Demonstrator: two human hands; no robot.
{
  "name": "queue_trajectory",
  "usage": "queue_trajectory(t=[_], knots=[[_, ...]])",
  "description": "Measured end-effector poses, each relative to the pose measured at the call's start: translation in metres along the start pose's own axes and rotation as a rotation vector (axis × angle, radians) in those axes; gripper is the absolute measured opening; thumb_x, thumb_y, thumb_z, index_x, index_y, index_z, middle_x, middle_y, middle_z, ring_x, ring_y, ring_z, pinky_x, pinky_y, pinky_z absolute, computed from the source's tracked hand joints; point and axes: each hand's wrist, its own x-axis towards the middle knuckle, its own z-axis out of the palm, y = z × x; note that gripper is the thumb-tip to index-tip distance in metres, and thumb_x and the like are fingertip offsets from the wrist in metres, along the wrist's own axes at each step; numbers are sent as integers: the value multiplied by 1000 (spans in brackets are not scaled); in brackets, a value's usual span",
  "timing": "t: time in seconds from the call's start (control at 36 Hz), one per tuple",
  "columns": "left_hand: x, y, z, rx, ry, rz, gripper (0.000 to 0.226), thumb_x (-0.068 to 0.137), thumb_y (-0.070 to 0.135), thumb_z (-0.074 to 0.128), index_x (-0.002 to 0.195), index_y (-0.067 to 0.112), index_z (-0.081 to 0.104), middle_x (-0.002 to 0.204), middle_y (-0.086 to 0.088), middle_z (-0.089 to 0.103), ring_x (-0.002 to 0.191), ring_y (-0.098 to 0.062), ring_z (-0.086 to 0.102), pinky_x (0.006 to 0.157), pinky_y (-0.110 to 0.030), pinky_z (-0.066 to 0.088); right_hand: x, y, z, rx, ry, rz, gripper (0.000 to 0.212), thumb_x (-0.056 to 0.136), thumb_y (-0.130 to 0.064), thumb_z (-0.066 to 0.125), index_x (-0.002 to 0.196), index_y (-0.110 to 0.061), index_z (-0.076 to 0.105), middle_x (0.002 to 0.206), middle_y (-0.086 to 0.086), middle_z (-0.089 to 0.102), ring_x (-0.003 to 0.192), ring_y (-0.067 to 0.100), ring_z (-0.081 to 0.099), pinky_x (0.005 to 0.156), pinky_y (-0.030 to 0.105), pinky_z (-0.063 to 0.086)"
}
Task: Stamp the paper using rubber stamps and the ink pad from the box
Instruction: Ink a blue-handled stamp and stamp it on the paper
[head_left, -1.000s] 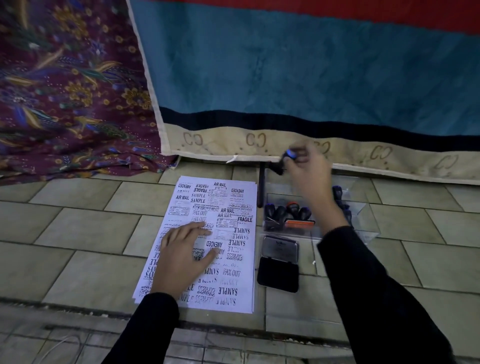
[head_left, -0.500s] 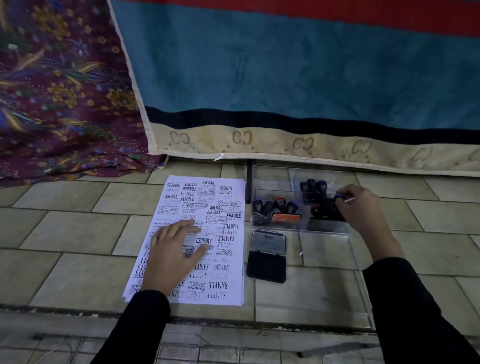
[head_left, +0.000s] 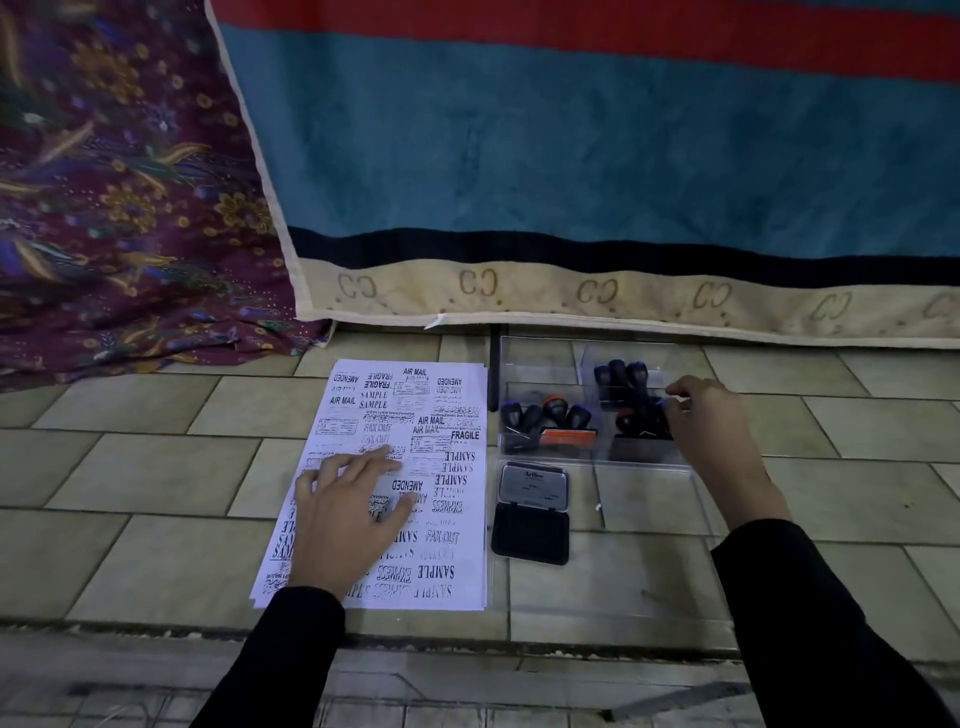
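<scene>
White paper, thin, limp and crowded with black prints, lies centre-left on the tiles. The left hand presses it flat with fingers spread, which should stop it sliding. Just right of it sits the ink pad, lid open. Further right, in the clear box, the stamps look light and rigid, best taken by their knobbed handles. The right hand curls over the right compartment; whether it pinches one is unclear.

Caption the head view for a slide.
Left hand flat on the stamped white paper; right hand reaches among black rubber stamps in the clear plastic box.
</scene>
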Motion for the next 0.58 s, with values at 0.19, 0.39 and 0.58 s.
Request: queue_trajectory(t=[0.19, 0.39, 0.58], knots=[[0, -2, -3, -116, -41, -21, 42, 83, 57, 39, 116, 41, 60, 134, 32, 45, 120, -3, 37, 91, -25, 22, -55, -29, -12, 304, 62, -118, 12, 83, -3, 62, 91, -9, 69, 81, 3, 66, 64, 12, 59, 62, 20, 45], [6, -3, -10, -114, -121, -11, 54, 72, 59, 40, 121, 41, 57, 138, 32, 41, 125, -3, 34, 95, -29, 27, -92, -56, 21, 284, -318, 29, 9, 86, -13, 63, 92, -10, 69, 79, 0, 64, 65, 9, 54, 63, 23, 45], [8, 1, -14, 7, -189, 22, 67, 69, 67, 39, 127, 36, 51, 146, 22, 40, 129, -5, 31, 99, -31, 27, -90, -64, 33, 202, -278, -11, 12, 86, -16, 62, 88, -7, 69, 85, 8, 71, 76, 20, 64, 68, 26, 48]])
